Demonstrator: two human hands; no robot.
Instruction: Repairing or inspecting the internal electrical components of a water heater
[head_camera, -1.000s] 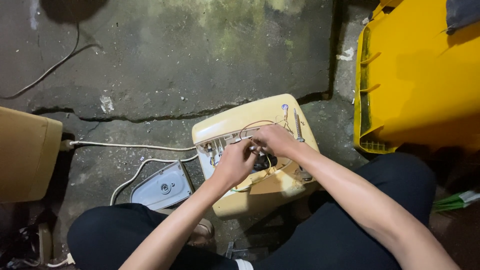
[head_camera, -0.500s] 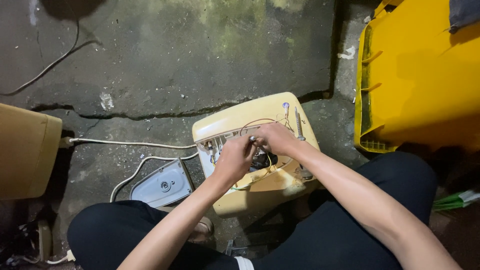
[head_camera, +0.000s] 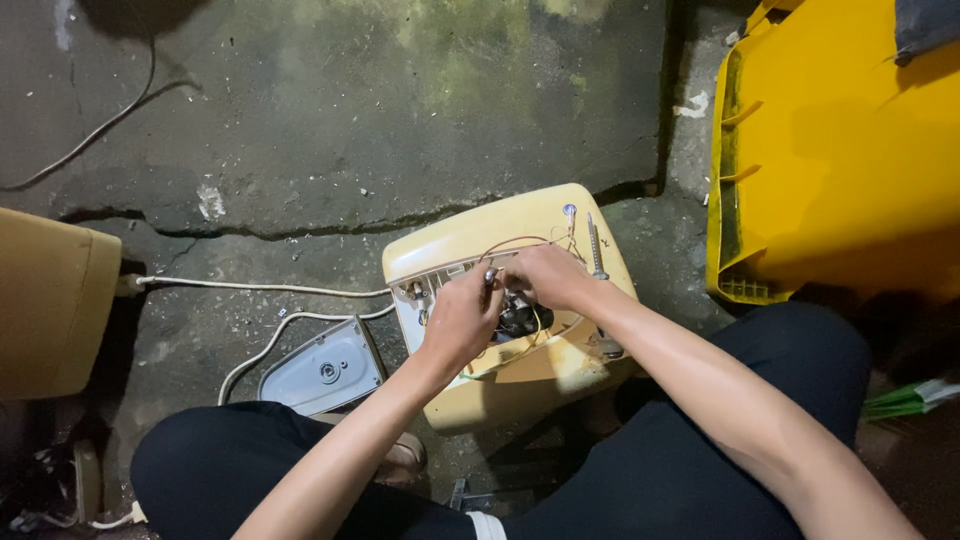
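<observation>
Where the fingers (head_camera: 487, 283) of the left hand (head_camera: 462, 320) meet those of the right hand (head_camera: 545, 275), they are pinched together on something small and metallic over the open top of a cream-yellow plastic appliance housing (head_camera: 500, 235); what exactly is pinched is too small to tell, and the right fingers curl in close, their grip not clear. Just under the hands sits a black round part (head_camera: 522, 318) with thin red and yellow wires (head_camera: 515, 243) looping around it. The housing lies tilted on the cracked concrete floor (head_camera: 350, 130), between the person's knees, centre of the scene. A grey plastic cover plate (head_camera: 322, 368) lies off the housing, just left of it, so the opening-up looks done; inner parts remain seated, wiring work looks midway. A white cord (head_camera: 260, 289) runs left toward a tan box (head_camera: 50, 300). Far right stands a yellow plastic bin (head_camera: 840, 150). A thin cable (head_camera: 100, 125) trails far left.
</observation>
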